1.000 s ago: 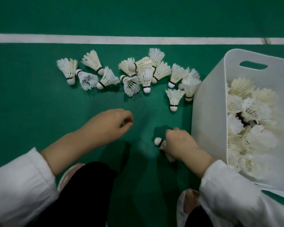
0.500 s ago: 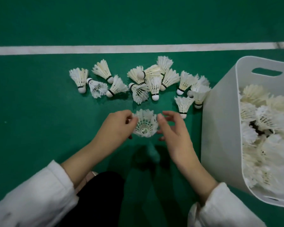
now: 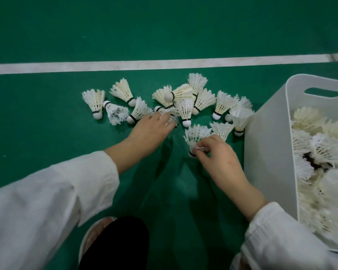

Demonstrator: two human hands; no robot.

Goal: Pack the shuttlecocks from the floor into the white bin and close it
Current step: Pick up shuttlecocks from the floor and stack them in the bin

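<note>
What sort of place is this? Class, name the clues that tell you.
Most likely an indoor badminton court: a green sports floor crossed by a painted white line, with feather shuttlecocks scattered on it beside a white bin already holding many more.

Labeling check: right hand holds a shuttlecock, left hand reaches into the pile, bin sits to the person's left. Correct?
One error: the bin sits to the person's right, not left, as the head view shows. The rest stands: the right hand holds a shuttlecock, and the left hand reaches into the pile.
</note>
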